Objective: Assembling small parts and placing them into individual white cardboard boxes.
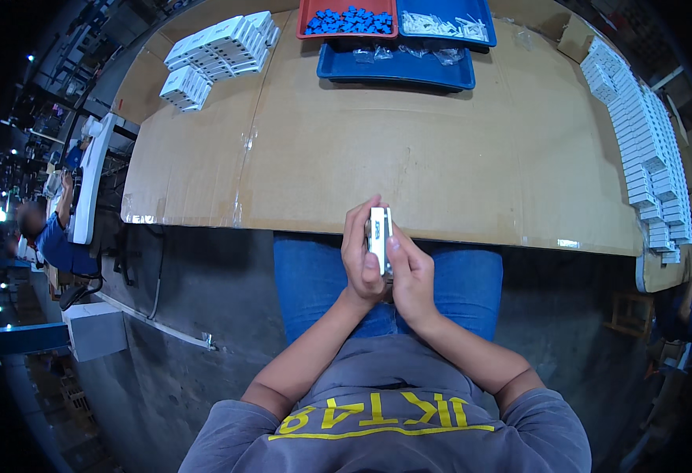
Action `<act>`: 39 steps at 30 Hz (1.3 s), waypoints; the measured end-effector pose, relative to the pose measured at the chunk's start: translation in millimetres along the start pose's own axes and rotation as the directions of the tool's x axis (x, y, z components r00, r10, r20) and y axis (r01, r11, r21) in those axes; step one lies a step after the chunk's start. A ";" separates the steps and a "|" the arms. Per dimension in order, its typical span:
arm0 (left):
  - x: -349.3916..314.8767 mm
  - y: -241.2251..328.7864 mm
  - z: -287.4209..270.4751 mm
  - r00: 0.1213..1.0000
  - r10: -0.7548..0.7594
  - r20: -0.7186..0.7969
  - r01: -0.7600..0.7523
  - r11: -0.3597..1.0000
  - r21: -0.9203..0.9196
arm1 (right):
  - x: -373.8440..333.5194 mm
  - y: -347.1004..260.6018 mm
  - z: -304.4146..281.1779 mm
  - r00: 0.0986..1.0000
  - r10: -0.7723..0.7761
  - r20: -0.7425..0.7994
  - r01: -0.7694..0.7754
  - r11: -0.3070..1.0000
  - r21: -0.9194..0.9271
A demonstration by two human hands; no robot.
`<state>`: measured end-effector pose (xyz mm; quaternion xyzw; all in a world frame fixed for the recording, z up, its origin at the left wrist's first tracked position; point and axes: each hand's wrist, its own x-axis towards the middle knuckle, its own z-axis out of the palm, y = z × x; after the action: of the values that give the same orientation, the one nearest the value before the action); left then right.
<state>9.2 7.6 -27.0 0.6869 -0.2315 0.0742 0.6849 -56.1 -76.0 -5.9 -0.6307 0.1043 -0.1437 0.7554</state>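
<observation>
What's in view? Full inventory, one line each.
Small box: one, white, held upright between both hands above the lap.
Table: one, covered in brown cardboard, ahead of the person.
Red tray: one, holding small blue parts, far edge, centre.
Blue trays: two, one at the far edge holding white parts, one nearer holding clear bags.
Left boxes: white, count unclear, stacked at the far left of the table.
Right boxes: white, many, in rows along the right edge.
Co-worker: one, blue top, at a bench far left.
Left hand: fingers wrapped around the small box's left side.
Right hand: thumb on the box's right side.
</observation>
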 end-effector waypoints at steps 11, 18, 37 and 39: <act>0.6 -12.5 -8.2 0.937 -0.291 0.195 0.325 0.930 -0.172 | 23.4 16.3 -41.0 0.964 0.219 0.149 -0.216 0.976 -0.040; 7.7 21.2 -13.9 0.585 -0.751 0.305 0.767 0.391 -0.509 | 36.3 -1.7 -58.2 0.842 -0.238 0.484 0.457 0.791 -0.407; -6.8 34.5 -3.0 0.481 -0.776 0.409 0.835 0.262 -0.485 | 38.2 26.1 -56.8 0.715 -0.539 0.444 0.690 0.644 -0.330; -8.4 34.3 -3.7 0.484 -0.774 0.408 0.831 0.261 -0.491 | 36.4 30.5 -57.0 0.727 -0.540 0.425 0.676 0.671 -0.304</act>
<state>-11.9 14.5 0.7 0.4344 0.1102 -0.3948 0.8020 -38.7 -136.3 -45.4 -0.7957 -0.2006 -0.2655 0.5060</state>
